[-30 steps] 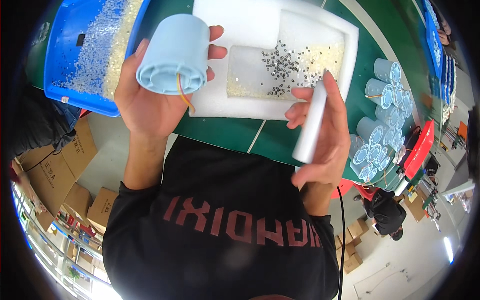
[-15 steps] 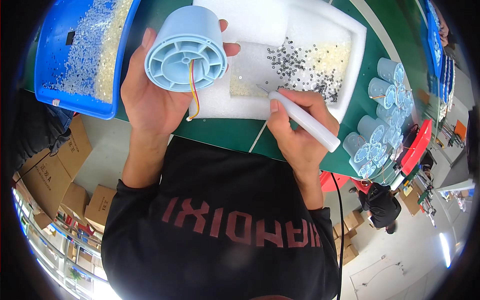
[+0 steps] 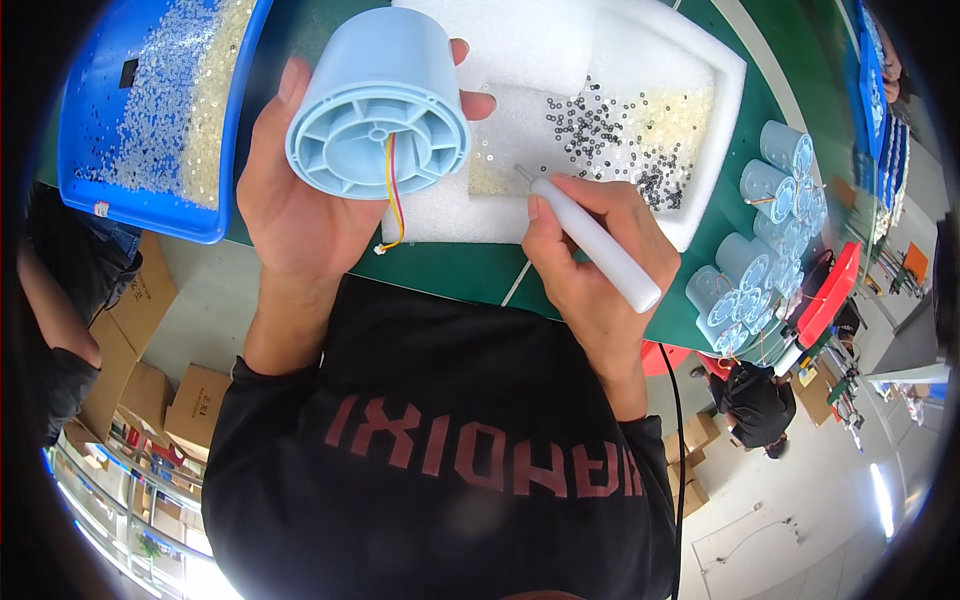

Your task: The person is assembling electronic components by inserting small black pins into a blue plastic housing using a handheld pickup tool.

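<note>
My left hand [image 3: 305,215] is wrapped round a light blue round plastic housing [image 3: 385,65], its ribbed open end tilted toward me. From its centre hang red and yellow wires [image 3: 393,190] ending in a small white connector [image 3: 381,249]. Between the thumb and fingers of my right hand [image 3: 610,240] is a white pen-shaped tool [image 3: 595,245] with a thin tip. That tip hovers over or touches the white foam tray [image 3: 722,95]; I cannot tell which. Small black rings [image 3: 585,125] and pale rings [image 3: 690,110] lie scattered in the tray, right of the tip.
A blue bin [image 3: 222,180] of small clear and yellowish rings stands at the left on the green table [image 3: 450,270]. Several more blue housings [image 3: 745,255] cluster at the right, near a red tray [image 3: 832,290]. Another person's arm [image 3: 55,310] shows at far left.
The housing has come slightly nearer and tilted a little. My right hand and the pen-shaped tool have shifted slightly left. Another person's bare arm has come into view at far left.
</note>
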A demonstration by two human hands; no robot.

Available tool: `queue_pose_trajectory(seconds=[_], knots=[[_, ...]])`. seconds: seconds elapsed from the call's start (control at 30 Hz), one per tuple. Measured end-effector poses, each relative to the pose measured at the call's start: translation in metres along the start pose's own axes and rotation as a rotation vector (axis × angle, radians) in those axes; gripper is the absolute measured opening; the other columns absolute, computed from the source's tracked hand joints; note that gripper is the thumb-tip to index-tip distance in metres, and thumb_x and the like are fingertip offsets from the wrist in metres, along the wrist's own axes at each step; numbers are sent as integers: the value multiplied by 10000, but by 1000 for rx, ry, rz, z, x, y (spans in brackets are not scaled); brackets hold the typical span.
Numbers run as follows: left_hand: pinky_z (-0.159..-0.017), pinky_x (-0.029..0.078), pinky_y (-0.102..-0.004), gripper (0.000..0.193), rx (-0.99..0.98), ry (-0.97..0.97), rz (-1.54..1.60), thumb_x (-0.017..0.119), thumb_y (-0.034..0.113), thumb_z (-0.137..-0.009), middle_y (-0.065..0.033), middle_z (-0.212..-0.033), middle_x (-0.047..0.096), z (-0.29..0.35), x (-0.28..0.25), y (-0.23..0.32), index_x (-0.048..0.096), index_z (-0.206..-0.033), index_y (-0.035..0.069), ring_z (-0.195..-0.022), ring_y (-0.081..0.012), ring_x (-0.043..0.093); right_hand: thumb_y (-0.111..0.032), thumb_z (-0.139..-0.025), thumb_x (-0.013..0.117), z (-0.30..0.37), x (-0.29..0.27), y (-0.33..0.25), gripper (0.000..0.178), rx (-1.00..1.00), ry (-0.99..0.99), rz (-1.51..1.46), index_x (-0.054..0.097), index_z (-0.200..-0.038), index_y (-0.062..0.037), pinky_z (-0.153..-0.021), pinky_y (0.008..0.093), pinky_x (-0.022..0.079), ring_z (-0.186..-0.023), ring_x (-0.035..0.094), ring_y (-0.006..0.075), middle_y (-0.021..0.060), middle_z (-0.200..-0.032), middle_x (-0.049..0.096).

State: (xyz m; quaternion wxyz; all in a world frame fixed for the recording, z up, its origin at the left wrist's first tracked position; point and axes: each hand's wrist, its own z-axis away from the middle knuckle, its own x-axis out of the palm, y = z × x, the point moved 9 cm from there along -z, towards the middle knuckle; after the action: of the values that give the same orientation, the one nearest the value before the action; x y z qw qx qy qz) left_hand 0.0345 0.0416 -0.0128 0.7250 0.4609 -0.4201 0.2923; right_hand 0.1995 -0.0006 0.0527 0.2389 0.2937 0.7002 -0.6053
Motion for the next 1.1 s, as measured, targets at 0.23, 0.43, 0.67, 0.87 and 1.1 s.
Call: queue_pose_trajectory(seconds=[0.23,0.43,0.67,0.87,1.1], knots=[[-819,561,-417,670,-30,14,-64,272,444,-975,-364,-1377,275,-2,0,-2,244,-1389,-82,-1160,-468,475,-25,-681,738,22,-18,47,178,336,93,-151,637,-828,-13,-500,227,469,-544,597,133,72,-686,633],[-826,556,-429,675,-8,-4,-48,278,445,-973,-370,-1378,265,1,0,1,243,-1388,-86,-1164,-472,470,-3,-684,726,6,-15,25,135,163,64,-66,637,-786,-5,-500,231,477,-565,609,148,85,-720,646],[-826,556,-428,678,-15,42,-49,287,451,-968,-366,-1372,282,0,2,-1,258,-1383,-85,-1154,-469,482,13,-669,798,10,-22,21,635,14,271,-278,413,-1174,38,-560,244,528,-680,668,194,119,-820,658],[-831,549,-441,690,10,51,-113,294,480,-962,-327,-1338,373,2,-1,-2,297,-1371,-76,-1126,-471,509,-56,-665,813,10,-39,-7,356,-185,78,103,604,-953,-38,-555,285,518,-641,657,232,93,-801,672],[-945,452,-489,597,118,46,-348,315,409,-988,-249,-1255,498,6,-1,5,371,-1317,-86,-1135,-444,519,-26,-741,710,24,-39,26,187,308,-91,97,670,-924,-15,-573,281,482,-596,628,209,106,-774,644]])
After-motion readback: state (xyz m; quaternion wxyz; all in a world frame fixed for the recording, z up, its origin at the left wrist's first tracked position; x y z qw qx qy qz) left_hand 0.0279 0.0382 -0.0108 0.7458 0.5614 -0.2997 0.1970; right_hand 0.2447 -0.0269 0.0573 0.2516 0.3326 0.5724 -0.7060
